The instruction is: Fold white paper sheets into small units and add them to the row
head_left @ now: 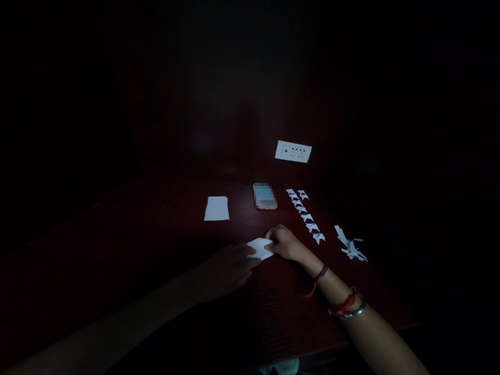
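The left hand [233,265] and right hand [288,244] pinch the white paper [258,248] over the worktop [242,214], at 6 o'clock from the phone [264,196]. Likely light, thin, easily creased; best held by its 3 and 9 o'clock ends.

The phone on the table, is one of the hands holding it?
No, the left hand and right hand both hold a piece of white paper, while the phone lies beyond them on the table.
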Demonstrator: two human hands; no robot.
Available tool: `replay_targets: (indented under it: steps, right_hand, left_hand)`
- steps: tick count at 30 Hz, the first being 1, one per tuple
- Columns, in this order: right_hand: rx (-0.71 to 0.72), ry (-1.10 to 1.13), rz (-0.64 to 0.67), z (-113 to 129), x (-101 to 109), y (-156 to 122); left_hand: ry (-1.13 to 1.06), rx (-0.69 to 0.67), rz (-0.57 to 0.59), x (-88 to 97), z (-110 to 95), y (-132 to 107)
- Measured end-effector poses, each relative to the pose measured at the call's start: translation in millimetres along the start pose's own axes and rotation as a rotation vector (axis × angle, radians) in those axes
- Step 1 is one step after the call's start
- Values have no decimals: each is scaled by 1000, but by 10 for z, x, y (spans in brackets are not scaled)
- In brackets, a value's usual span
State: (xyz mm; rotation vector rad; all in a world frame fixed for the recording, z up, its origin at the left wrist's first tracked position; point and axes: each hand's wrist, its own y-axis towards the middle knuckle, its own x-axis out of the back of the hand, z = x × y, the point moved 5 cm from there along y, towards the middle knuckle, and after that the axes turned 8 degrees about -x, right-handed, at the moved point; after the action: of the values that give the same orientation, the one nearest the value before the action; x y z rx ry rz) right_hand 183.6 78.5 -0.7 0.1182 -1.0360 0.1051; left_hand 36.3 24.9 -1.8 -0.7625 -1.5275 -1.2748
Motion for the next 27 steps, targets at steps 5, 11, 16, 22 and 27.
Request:
replay_targets:
  steps: [5, 11, 16, 22, 27]
  right_hand:
    - [57, 75, -24, 44, 12, -28]
    - [69, 183, -186, 49, 51, -111]
    - [345, 48, -136, 166, 64, -274]
    - [529, 0, -32, 195, 63, -359]
    - [553, -24, -2, 185, 65, -360]
  left_hand:
    - [-3, 0, -12, -34, 33, -19]
    - [8, 9, -11, -29, 66, -45]
    - [2, -3, -19, -10, 67, -14]
    - [-10, -33, -76, -49, 82, -31]
    - [-12, -10, -71, -66, 97, -60]
